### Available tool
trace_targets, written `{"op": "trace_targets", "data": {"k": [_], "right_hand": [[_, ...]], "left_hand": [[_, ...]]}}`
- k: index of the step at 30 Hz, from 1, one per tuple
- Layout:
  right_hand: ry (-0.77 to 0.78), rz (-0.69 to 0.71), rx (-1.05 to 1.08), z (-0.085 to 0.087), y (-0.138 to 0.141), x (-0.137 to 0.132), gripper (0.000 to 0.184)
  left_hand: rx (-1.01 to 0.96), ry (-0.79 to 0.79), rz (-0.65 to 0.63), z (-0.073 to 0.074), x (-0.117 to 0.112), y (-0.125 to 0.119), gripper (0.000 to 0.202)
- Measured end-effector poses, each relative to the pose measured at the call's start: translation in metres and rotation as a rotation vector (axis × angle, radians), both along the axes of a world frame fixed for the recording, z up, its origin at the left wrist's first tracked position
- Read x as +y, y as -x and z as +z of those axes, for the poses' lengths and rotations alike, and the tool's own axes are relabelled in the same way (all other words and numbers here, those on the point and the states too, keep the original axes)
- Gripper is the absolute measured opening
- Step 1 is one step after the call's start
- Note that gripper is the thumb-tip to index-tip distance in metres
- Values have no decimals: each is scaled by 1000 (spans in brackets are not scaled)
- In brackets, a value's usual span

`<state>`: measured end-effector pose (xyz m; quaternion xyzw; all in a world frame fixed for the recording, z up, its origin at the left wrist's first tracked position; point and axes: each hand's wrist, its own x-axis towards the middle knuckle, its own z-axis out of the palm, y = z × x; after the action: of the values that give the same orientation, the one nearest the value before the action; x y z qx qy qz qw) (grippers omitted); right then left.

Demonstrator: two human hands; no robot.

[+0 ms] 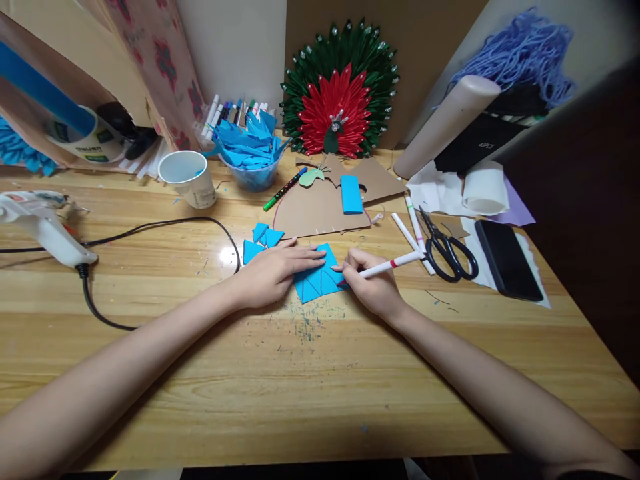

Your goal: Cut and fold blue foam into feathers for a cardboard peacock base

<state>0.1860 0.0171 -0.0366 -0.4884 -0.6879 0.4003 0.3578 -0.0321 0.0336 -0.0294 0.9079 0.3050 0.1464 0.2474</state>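
Observation:
A blue paper sheet (325,283) with dark drawn lines lies on the wooden table (300,373). My left hand (273,270) lies flat on its left part, fingers stretched out, pressing it down. My right hand (373,283) is closed in a pinch on a white marker (395,265), whose tip touches the sheet's right edge. Cut blue triangles (263,241) lie just left of and behind the sheet.
Behind lie a brown cardboard shape (320,210) with a blue strip (351,194), a bowl of blue paper pieces (253,163), a paper cup (190,177) and a red-green paper ornament (340,93). Scissors (445,247), loose markers and a phone (507,259) sit right. A glue gun (43,227) with cord is left.

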Motion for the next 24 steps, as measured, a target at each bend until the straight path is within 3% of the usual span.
{"op": "trace_targets", "data": {"k": [4, 9, 14, 16, 19, 24], "right_hand": [[24, 18, 36, -1, 0, 0, 35], [96, -93, 292, 3, 3, 4, 26], [-13, -125, 257, 7, 6, 6, 11], [-26, -79, 246, 6, 6, 7, 12], [-122, 54, 103, 6, 5, 9, 20], [-476, 222, -329, 15, -4, 15, 18]], "left_hand": [[-1, -12, -6, 1, -1, 0, 60], [5, -93, -6, 5, -2, -1, 60], [-17, -204, 128, 6, -7, -1, 60], [-38, -240, 108, 8, -14, -5, 50], [-1, -253, 33, 13, -29, -16, 37], [114, -259, 29, 18, -48, -31, 57]]}}
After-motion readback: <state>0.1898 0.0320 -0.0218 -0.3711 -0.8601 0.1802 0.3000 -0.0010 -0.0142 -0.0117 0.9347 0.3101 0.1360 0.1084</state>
